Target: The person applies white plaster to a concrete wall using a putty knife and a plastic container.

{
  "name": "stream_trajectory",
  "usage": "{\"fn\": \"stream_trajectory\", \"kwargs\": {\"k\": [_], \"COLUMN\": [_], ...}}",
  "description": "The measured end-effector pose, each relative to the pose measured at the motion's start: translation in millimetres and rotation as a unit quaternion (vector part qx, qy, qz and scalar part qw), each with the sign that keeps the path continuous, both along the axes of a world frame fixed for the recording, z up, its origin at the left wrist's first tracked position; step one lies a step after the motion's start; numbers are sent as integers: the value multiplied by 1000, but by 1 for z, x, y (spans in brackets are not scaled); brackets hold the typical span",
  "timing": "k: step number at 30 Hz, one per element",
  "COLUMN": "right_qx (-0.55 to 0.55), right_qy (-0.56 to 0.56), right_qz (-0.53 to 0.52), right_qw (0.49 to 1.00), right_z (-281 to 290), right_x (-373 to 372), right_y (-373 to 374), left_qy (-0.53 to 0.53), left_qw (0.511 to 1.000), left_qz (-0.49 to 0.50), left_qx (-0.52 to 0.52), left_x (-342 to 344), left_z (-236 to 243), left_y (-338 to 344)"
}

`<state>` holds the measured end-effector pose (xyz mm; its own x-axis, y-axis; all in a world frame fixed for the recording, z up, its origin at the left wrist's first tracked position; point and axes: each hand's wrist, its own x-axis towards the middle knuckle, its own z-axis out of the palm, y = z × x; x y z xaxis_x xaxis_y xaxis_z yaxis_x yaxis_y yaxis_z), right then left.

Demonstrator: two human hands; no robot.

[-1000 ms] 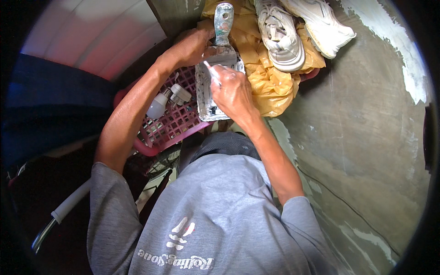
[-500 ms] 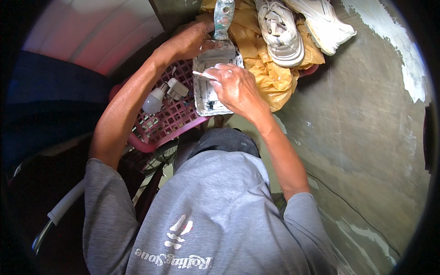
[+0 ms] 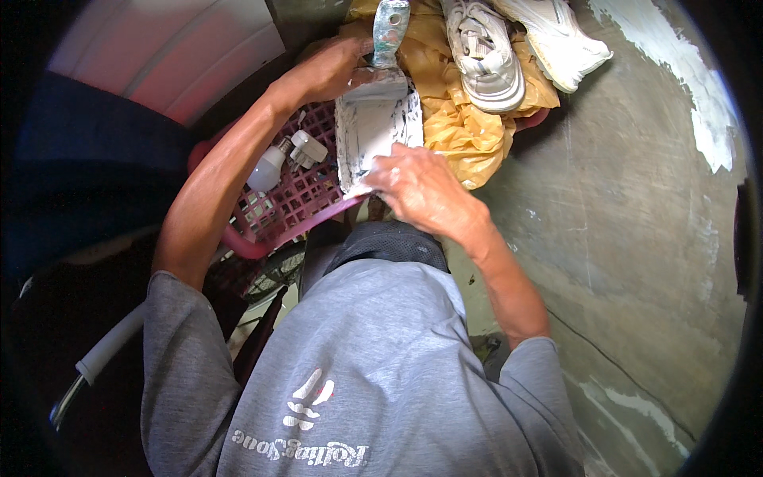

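Observation:
My left hand (image 3: 330, 67) is closed at the far end of a paint-smeared tray (image 3: 381, 131) holding white paste, on the scraper (image 3: 389, 36) with its worn handle upright and its broad blade lying over the tray. My right hand (image 3: 413, 187) is bent over the tray's near left corner, fingers pinched and smeared white, around a small white item largely hidden and blurred. The tray rests on a pink lattice basket (image 3: 318, 215). A light bulb (image 3: 266, 171) and a white plug-like fitting (image 3: 307, 149) lie in the basket, left of the tray.
A crumpled yellow plastic bag (image 3: 477, 151) with two white sneakers (image 3: 489, 71) lies right of the tray. A grey wall (image 3: 636, 238) with white patches curves along the right. Dark blue fabric (image 3: 87, 159), a pale ribbed panel (image 3: 167, 40) and a padded metal tube (image 3: 111, 342) are at the left.
My right hand has moved down toward the tray's near edge, uncovering white paste in the tray. The thin white stick it held crosswise earlier is now mostly hidden. My left hand has barely moved.

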<state>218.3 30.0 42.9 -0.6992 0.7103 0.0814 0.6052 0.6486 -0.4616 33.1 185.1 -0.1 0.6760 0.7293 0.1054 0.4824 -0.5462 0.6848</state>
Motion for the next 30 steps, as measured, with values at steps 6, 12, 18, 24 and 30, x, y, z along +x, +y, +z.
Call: {"fn": "stream_trajectory", "kwargs": {"k": [6, 12, 18, 24, 30], "right_qx": [18, 2, 61, 20, 3], "right_qy": [78, -17, 82, 34, 163], "right_qz": [-47, -33, -103, -109, -291], "right_qw": [996, 999, 989, 993, 943], "right_z": [10, -9, 0, -14, 4], "right_x": [9, -15, -3, -12, 20], "right_y": [2, -13, 0, -1, 17], "left_qy": [22, 8, 11, 14, 9], "left_qw": [1000, 998, 1000, 1000, 1000], "left_qz": [21, 18, 16, 3, 16], "left_qx": [6, 61, 6, 4, -12], "left_x": [5, 2, 5, 1, 4], "left_z": [0, -6, 4, 1, 3], "left_y": [1, 1, -3, 0, -2]}}
